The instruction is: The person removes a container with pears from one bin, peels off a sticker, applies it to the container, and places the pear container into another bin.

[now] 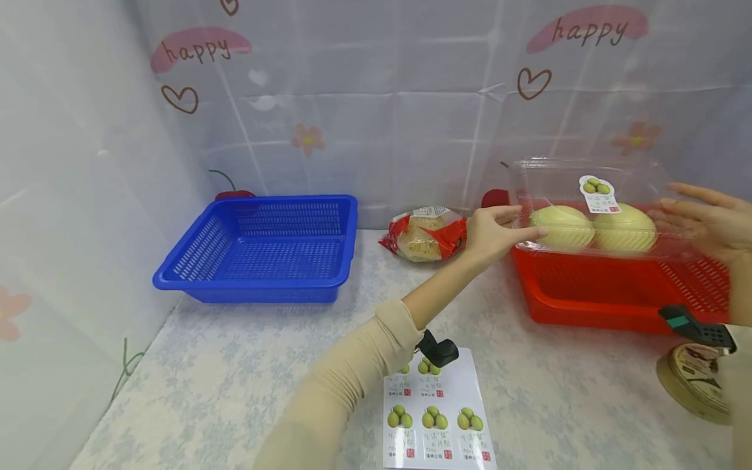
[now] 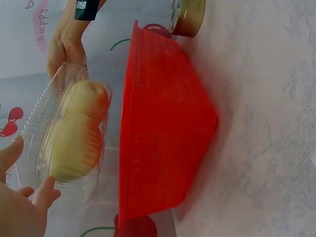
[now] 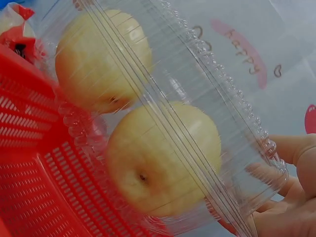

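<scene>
A clear plastic clamshell box point(image 1: 637, 176) is held up above the red basket point(image 1: 587, 313). Inside lie two round, pale yellow fruits point(image 3: 165, 158) that look like pears. On its lid is a white sticker point(image 1: 599, 194) with green fruit printed on it. My left hand point(image 1: 492, 232) grips the box's left end, thumb and fingers spread apart on it. At the opposite end my right hand point(image 1: 713, 219) holds the box, and in the right wrist view its fingers show partly through the plastic.
A blue basket point(image 1: 258, 290) stands at the back left. Between the baskets lies a red-and-clear bread package point(image 1: 423, 238). Under my left forearm is a sheet of fruit stickers point(image 1: 435, 450). A round gold tin point(image 1: 693, 382) sits near my right wrist. A printed curtain point(image 1: 399, 117) hangs behind.
</scene>
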Tool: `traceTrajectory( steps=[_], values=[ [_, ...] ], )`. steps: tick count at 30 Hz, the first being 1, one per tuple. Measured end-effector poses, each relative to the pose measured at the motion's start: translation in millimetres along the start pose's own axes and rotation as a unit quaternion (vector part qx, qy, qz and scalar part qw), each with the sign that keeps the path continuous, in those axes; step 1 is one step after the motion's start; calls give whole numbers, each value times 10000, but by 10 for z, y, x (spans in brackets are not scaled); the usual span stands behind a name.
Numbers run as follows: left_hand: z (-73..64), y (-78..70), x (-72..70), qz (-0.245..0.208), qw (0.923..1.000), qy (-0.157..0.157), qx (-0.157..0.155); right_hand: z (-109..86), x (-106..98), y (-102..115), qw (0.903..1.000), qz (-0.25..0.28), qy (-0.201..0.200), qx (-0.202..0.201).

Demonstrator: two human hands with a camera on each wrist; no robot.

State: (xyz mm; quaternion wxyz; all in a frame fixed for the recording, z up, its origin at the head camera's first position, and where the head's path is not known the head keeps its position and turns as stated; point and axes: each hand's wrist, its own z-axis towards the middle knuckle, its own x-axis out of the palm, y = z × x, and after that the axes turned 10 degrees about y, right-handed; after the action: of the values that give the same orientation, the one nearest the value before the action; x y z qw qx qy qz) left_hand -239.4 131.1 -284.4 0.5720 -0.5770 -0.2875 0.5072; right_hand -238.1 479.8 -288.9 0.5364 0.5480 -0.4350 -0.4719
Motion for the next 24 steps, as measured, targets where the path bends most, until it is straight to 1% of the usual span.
traceTrajectory(
  steps=[2,3,5,6,7,8,9,11,14,15,17,18,20,21,22,24],
  values=[
    [29,-25,60,87,9999,-5,-135,117,-321,-181,9998,140,-106,-97],
    [41,-37,87,159,9996,2,-212,181,-491,-281,9992,292,-185,-182],
    [61,-52,133,351,9988,-8,-333,305,-818,-477,9988,246,-392,-178],
    [71,-55,153,397,9985,-16,-382,321,-873,-509,9982,125,-585,-60],
    [82,-56,173,410,9982,-16,-437,342,-952,-563,9977,136,-659,-47],
    [93,-53,193,425,9978,-18,-500,346,-1003,-592,9973,-117,-719,94],
    [103,-50,212,377,9977,-24,-561,328,-1019,-590,9967,-311,-699,274],
    [119,-43,245,270,9974,-27,-668,290,-1047,-609,9941,-695,-682,473],
    [145,-30,300,189,9966,-5,-803,212,-1034,-597,9935,-887,-407,578],
    [153,-28,317,177,9963,1,-836,192,-1018,-593,9947,-798,-366,537],
    [173,-26,356,236,9955,7,-917,178,-1008,-614,9949,-829,-366,436],
    [185,-26,376,274,9949,4,-971,176,-1010,-622,9959,-737,-349,399],
    [210,-27,414,393,9934,-28,-1074,171,-998,-635,9937,-942,-426,426],
    [222,-27,432,471,9926,-35,-1115,175,-999,-653,9941,-879,-500,390],
    [235,-27,450,572,9917,-41,-1154,164,-981,-643,9937,-855,-540,481],
    [255,-27,488,828,9887,-65,-1248,144,-954,-642,9953,-513,-583,584]
  ],
)
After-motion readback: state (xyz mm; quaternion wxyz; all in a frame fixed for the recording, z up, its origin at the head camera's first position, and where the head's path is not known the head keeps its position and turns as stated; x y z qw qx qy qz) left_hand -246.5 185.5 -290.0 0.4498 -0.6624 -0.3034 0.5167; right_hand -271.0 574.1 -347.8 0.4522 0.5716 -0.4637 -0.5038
